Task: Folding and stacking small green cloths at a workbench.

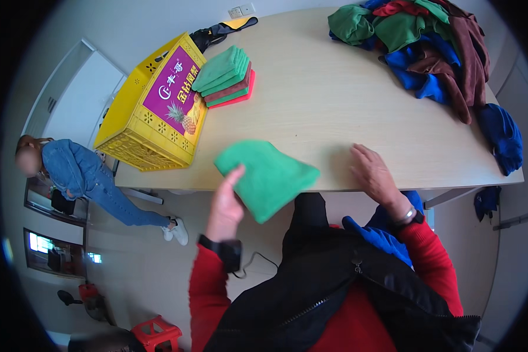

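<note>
My left hand (227, 200) grips a folded green cloth (267, 176) by its left edge and holds it up at the table's front edge, with the thumb on top. To the right, my right hand (374, 175) is apart from the cloth, over the table edge, palm down with fingers stretched out and nothing in them. Beyond the green cloth, a stack of folded cloths (224, 73), green, brown and red, sits against a yellow crate. At the far right lies a loose heap of crumpled cloths (416, 47) in green, blue, brown and red.
The yellow plastic crate (158, 146) with a purple label stands at the table's left. A blue cloth bundle (501, 138) lies by the right edge. Blue fabric (381, 237) rests near my lap. A person in denim (88, 176) is at the left; a red stool (157, 334) stands below.
</note>
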Demonstrator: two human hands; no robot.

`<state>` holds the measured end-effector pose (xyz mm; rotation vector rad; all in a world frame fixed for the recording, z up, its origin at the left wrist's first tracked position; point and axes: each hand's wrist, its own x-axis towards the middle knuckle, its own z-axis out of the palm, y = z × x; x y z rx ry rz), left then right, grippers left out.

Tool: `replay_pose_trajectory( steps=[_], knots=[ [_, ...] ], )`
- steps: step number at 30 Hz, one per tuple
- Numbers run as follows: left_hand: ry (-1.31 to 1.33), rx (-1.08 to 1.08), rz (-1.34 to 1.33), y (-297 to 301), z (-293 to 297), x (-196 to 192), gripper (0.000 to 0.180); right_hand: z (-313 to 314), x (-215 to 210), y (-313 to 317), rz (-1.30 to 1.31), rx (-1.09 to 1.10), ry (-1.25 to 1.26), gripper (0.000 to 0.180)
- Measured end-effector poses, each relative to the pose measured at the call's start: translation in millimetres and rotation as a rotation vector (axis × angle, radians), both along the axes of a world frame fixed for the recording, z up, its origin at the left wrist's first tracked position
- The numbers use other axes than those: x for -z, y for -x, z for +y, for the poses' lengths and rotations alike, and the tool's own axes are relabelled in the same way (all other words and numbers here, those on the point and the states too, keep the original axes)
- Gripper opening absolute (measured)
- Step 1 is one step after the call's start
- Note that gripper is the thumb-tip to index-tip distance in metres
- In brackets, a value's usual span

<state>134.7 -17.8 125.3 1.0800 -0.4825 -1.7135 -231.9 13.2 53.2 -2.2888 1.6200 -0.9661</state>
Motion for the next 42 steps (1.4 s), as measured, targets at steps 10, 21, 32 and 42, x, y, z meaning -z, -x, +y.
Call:
replay_pose_trajectory(
  steps=[10,21,32,42],
  knots=[
    [0.413,-0.058,0.051,-17.9,-282.9,-163.9,0.043,24.4,9.6,31.9,0.224,0.315,0.022,0.044],
    [0.293,-0.162,0.137,-120.6,-456.0,-24.3,0.031,9.5,6.6,19.5,0.186,0.321,0.056,0.046],
    [0.672,0.317,-0.424,-109.2,-429.9,-26.0,0.030,20.7,13.1,31.3,0.153,0.317,0.082,0.051],
    [0.313,0.219,0.126,-65.3,-342.4,10.2,0.021,1.6,2.6,98.1,0.007,0.153,-0.058,0.023]
  ],
)
